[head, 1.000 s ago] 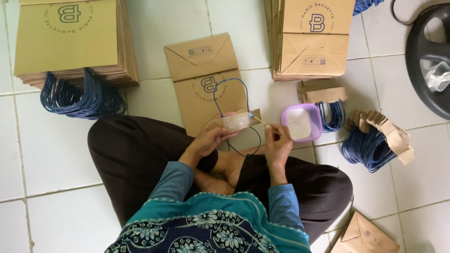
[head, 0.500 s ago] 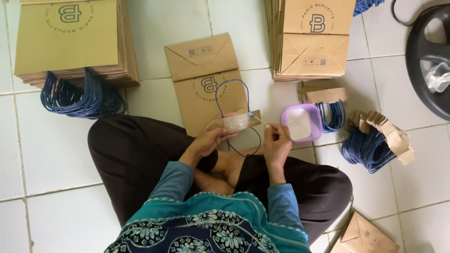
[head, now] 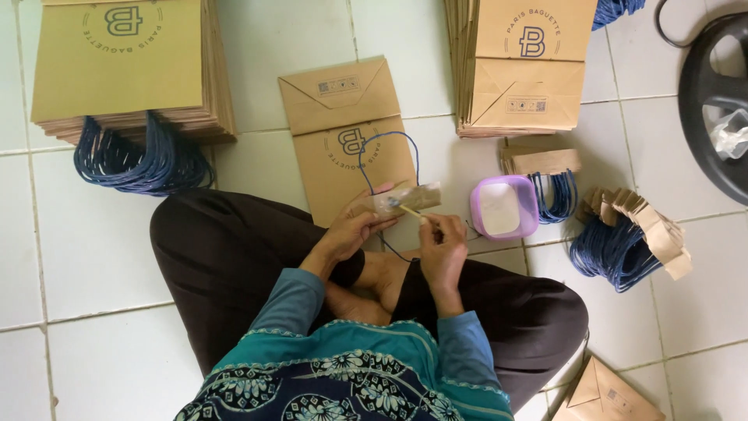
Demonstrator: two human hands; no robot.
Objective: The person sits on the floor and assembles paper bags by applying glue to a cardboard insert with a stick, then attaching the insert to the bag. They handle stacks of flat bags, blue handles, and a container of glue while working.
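- The person sits cross-legged on the white tiled floor (head: 101,265), and both hands work just above the knees.
- The left hand (head: 354,228) has its grip clamped on a small paper strip (head: 405,198), from which a blue cord loop (head: 389,148) rises over the flat brown bag (head: 343,125) lying in front.
- The right hand (head: 442,248) has its fingers closed around a thin stick (head: 411,211); the tip of the stick touches the paper strip.
- Just beside the right hand stands a small purple tub (head: 503,207) with white paste inside.
- Near the tub lies a bundle of blue cord handles with paper strips (head: 631,234), and a smaller bundle (head: 549,175) lies between the tub and the right pile of bags (head: 522,70).
- At the far left another pile of bags (head: 117,62) lies with blue handles hanging out toward the person.
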